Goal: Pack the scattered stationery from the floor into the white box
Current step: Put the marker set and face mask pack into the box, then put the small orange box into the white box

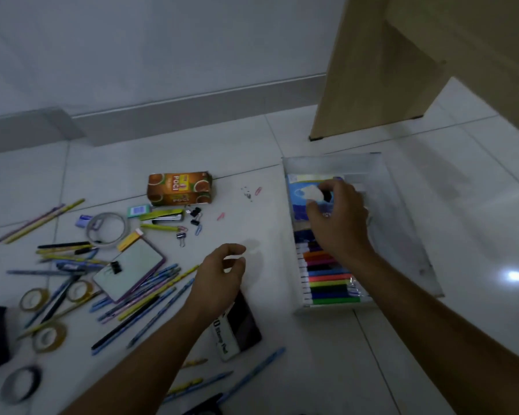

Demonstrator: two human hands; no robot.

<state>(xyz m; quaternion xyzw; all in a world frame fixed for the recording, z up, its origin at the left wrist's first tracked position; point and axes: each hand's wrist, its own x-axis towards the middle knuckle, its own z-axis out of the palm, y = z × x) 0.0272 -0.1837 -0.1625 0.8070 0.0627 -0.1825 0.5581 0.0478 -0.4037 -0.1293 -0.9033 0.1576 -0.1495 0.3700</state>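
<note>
Presently, right of centre: white box [330, 166] on the tiled floor [246, 232], holding a pack of coloured markers [327, 283] along its near left side, with a blue packet [297, 205] beyond it. Your right hand [339, 220] is inside the box, fingers curled round a small white-and-black item [315, 193] too blurred to name. Your left hand [222, 274], lower centre, hovers with fingers loosely curled, holding nothing, above a stamp pad box [243, 324]. Left half of the frame, loose stationery on the floor: orange tea carton [179, 188], green stapler [162, 217], black binder clips [196, 215], grey tape roll [108, 216], small whiteboard [129, 271], pens and pencils [144, 295], yellow tape rolls [62, 336].
</note>
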